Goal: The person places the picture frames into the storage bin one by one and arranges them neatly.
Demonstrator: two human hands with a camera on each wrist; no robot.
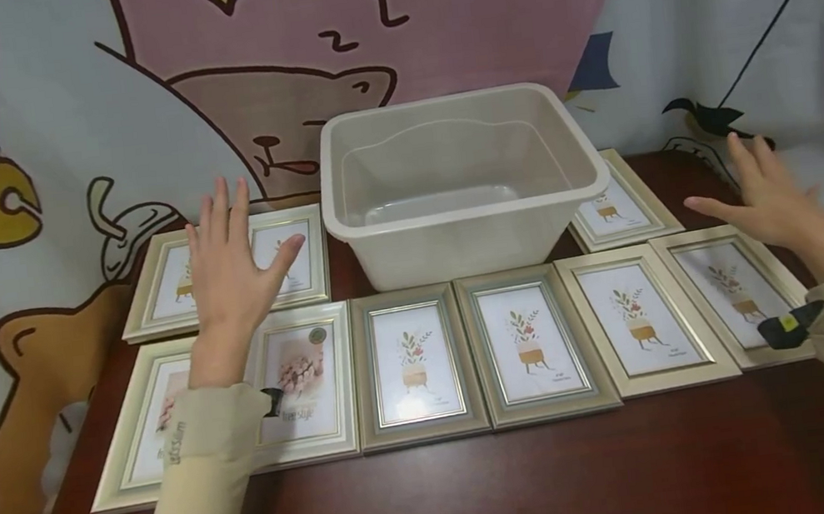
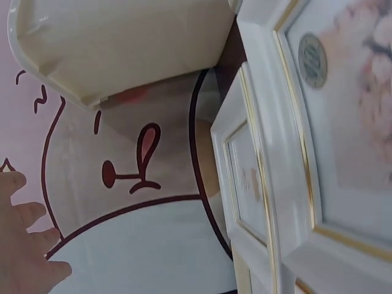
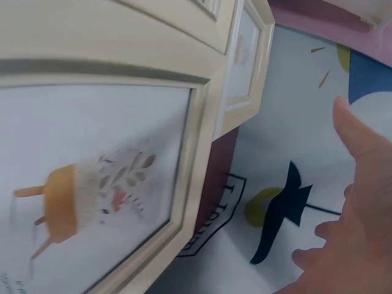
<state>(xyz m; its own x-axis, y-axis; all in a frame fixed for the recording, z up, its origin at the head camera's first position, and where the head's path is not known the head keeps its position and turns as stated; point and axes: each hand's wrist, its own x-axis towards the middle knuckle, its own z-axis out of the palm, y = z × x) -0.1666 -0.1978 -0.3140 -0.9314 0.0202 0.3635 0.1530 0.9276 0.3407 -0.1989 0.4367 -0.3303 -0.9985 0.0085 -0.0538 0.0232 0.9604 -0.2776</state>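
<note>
Both hands are raised over picture frames, and neither holds anything. My left hand (image 1: 232,267), fingers straight and thumb spread, is above the white and cream frames on the left. Its fingers (image 2: 27,214) also show at the edge of the left wrist view. Out to the right, my right hand (image 1: 771,198) has its fingers extended above a cream frame (image 1: 736,294). A front row also holds a white frame (image 1: 345,381) with a pink flower print and two grey-gold frames (image 1: 472,368). Behind them stands a beige plastic tub (image 1: 456,244), with no contents visible.
More frames lie beside the tub: a cream frame (image 1: 668,222) at right, and a white frame (image 1: 317,254) next to another cream one at left. They rest on a dark red-brown table (image 1: 556,476). A cartoon-printed cloth (image 1: 470,25) hangs close behind the tub.
</note>
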